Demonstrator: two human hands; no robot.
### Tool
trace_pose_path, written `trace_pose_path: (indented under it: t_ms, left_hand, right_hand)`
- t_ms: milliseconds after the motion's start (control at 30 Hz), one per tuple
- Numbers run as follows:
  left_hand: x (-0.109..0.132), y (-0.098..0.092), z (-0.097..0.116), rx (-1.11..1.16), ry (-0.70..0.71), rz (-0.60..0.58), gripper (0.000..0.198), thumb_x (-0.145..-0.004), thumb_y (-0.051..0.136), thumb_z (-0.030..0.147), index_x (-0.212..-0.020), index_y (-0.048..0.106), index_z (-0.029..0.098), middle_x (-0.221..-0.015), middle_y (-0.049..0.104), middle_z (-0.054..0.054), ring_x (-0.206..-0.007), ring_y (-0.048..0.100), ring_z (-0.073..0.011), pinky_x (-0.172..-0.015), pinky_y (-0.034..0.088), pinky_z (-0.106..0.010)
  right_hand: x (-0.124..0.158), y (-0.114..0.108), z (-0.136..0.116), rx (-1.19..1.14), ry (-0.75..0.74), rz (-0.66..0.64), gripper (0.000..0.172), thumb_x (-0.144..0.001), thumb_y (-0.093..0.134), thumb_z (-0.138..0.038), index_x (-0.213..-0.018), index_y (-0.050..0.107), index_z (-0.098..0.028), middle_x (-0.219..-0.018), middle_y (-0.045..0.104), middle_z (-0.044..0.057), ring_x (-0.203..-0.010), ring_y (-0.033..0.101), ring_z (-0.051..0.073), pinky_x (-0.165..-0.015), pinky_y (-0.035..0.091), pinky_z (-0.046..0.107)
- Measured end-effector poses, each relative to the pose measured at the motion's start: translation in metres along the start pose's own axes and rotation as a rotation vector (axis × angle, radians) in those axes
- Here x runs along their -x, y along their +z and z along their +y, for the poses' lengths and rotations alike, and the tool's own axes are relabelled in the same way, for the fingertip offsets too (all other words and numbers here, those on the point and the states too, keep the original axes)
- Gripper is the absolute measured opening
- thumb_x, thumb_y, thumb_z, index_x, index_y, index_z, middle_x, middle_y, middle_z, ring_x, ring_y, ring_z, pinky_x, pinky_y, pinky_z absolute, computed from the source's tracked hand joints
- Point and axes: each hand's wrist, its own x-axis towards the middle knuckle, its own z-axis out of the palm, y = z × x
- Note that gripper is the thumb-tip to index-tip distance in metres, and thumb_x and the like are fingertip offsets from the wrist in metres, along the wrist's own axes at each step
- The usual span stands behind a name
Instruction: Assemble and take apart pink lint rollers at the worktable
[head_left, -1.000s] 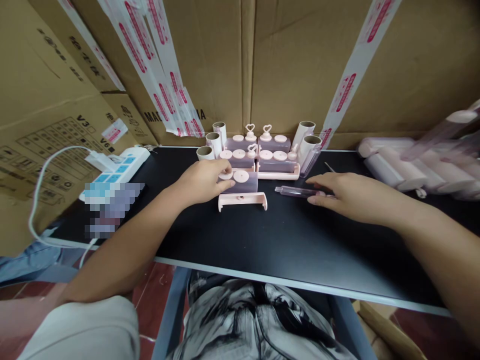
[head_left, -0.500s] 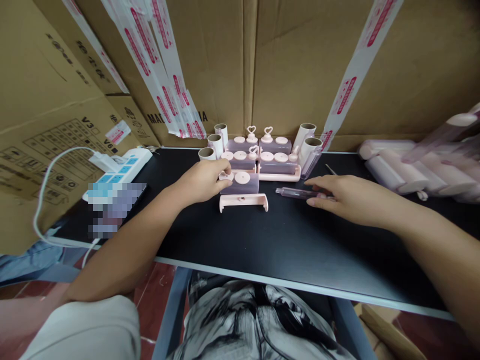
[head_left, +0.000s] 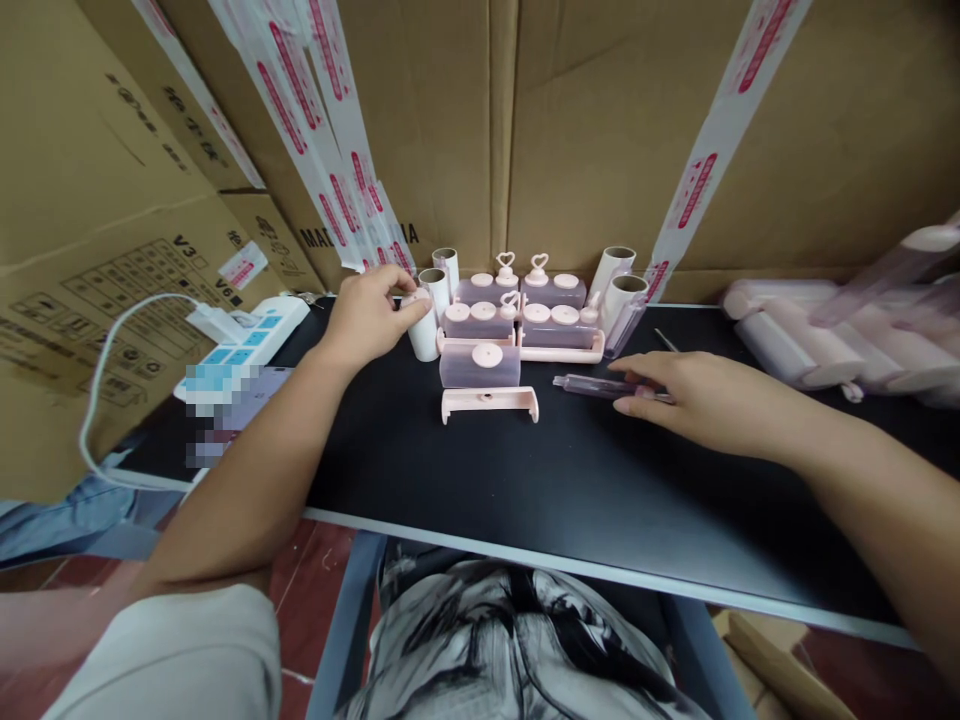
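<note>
My left hand (head_left: 367,315) is closed around the top of a white paper roll (head_left: 424,335) that stands upright at the left end of the row of parts. A clear purple block with a pink round cap (head_left: 480,364) sits just right of it, with a pink bracket (head_left: 490,402) in front. My right hand (head_left: 686,392) lies on the black table (head_left: 525,490), fingers curled over a clear thin tube (head_left: 592,385).
Behind stand more white rolls (head_left: 619,285) and purple blocks with pink heart caps (head_left: 537,285). A white power strip (head_left: 240,335) with a cable lies at the left. Pink rollers (head_left: 795,340) pile at the right. Cardboard boxes wall the back and left.
My left hand has left the purple block's pink cap and moved back and left onto the white roll. My right hand has stayed on the tube.
</note>
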Motion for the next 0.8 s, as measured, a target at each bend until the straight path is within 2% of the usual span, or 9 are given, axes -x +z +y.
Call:
trace_pose_path:
  t_ms: [100,300,400,467,567,633,700,800]
  left_hand:
    - [0.000,0.000,-0.002,-0.013,0.035,-0.065,0.026,-0.084,0.071,0.045,-0.090,0.071,0.020,-0.087,0.072,-0.005,-0.077,0.059,-0.0193,-0.073,0.043,-0.031]
    - [0.005,-0.008,-0.004,-0.040,0.033,-0.180,0.032,-0.077,0.079,0.042,-0.100,0.067,0.022,-0.087,0.073,-0.004,-0.077,0.065,-0.0211,-0.072,0.045,-0.031]
    - [0.007,-0.015,0.000,-0.041,0.039,-0.116,0.030,-0.078,0.079,0.043,-0.097,0.067,0.023,-0.084,0.072,-0.002,-0.075,0.064,-0.0199,-0.072,0.047,-0.032]
    - [0.009,-0.021,0.005,0.027,0.036,-0.032,0.031,-0.079,0.078,0.045,-0.096,0.066,0.022,-0.083,0.070,-0.002,-0.073,0.062,-0.0179,-0.071,0.048,-0.032]
    - [0.016,-0.025,0.020,0.271,0.049,0.073,0.035,-0.082,0.075,0.049,-0.099,0.064,0.021,-0.086,0.069,-0.002,-0.072,0.061,-0.0157,-0.066,0.051,-0.030]
    - [0.025,-0.021,0.035,0.453,0.080,0.075,0.039,-0.084,0.074,0.053,-0.102,0.062,0.020,-0.088,0.069,-0.003,-0.072,0.063,-0.0157,-0.064,0.052,-0.030]
    - [0.038,-0.012,0.053,0.599,0.112,0.005,0.044,-0.085,0.074,0.058,-0.104,0.061,0.020,-0.092,0.070,-0.004,-0.075,0.065,-0.0160,-0.064,0.054,-0.029]
    - [0.067,0.008,0.082,0.817,0.156,-0.188,0.046,-0.084,0.078,0.058,-0.103,0.060,0.019,-0.099,0.072,-0.006,-0.076,0.067,-0.0149,-0.066,0.056,-0.027]
  right_hand:
    - [0.000,0.000,0.000,-0.026,0.013,-0.004,0.050,-0.095,0.060,-0.051,-0.133,0.072,-0.021,-0.112,0.079,0.013,-0.093,0.076,0.035,-0.083,0.057,0.047]
    - [0.001,-0.001,0.001,0.014,0.018,-0.027,0.053,-0.098,0.055,-0.051,-0.137,0.068,-0.018,-0.119,0.078,0.015,-0.098,0.075,0.036,-0.088,0.057,0.051]
    - [0.001,-0.003,-0.003,0.005,0.017,0.017,0.052,-0.097,0.056,-0.050,-0.136,0.069,-0.018,-0.123,0.076,0.016,-0.102,0.074,0.039,-0.090,0.057,0.055]
    - [0.002,-0.005,-0.009,-0.035,-0.008,0.107,0.050,-0.097,0.057,-0.050,-0.133,0.071,-0.019,-0.125,0.076,0.016,-0.105,0.074,0.041,-0.092,0.057,0.057]
    - [0.005,-0.006,-0.024,-0.160,-0.075,0.293,0.044,-0.098,0.059,-0.047,-0.130,0.071,-0.020,-0.123,0.076,0.015,-0.107,0.073,0.038,-0.097,0.056,0.054]
    - [0.010,-0.003,-0.036,-0.281,-0.122,0.380,0.041,-0.098,0.063,-0.044,-0.133,0.068,-0.023,-0.118,0.077,0.012,-0.105,0.074,0.033,-0.098,0.056,0.049]
    - [0.016,0.003,-0.049,-0.441,-0.174,0.382,0.049,-0.097,0.068,-0.041,-0.144,0.059,-0.028,-0.119,0.076,0.009,-0.105,0.074,0.029,-0.098,0.057,0.045]
    - [0.024,0.015,-0.069,-0.758,-0.291,0.231,0.085,-0.095,0.073,-0.041,-0.165,0.026,-0.036,-0.132,0.071,0.009,-0.107,0.073,0.026,-0.095,0.060,0.043]
